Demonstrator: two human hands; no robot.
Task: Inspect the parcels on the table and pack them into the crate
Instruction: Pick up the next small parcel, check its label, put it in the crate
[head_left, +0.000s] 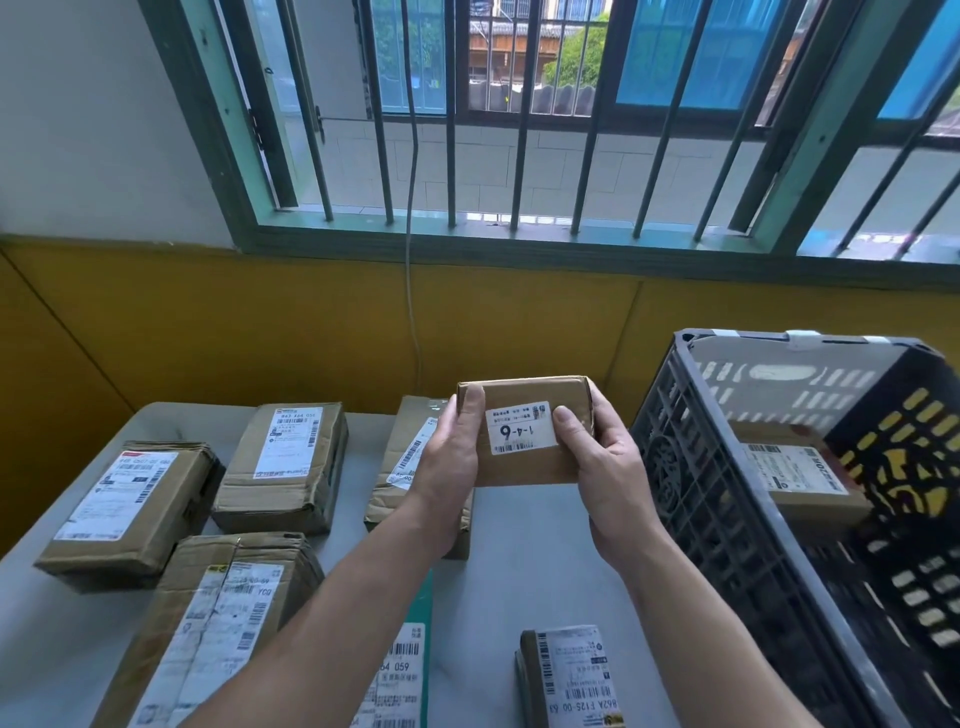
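Left hand (451, 467), right hand (603, 462) around parcel (522, 432)

Pale grey table (519, 561), lower half of frame. Brown cardboard, white labels up: far-left parcel (130, 514); back parcel (283, 465) at centre left; large taped parcel (218, 623) at lower left; centre parcel (402, 467), partly hidden. Bottom edge: teal-edged packet (410, 665), small labelled parcel (571, 680). Right side: black slatted crate (701, 493).

One head-worn camera is looking forward and down — close over the pale grey table (519, 561), facing the green-framed barred window (519, 244).
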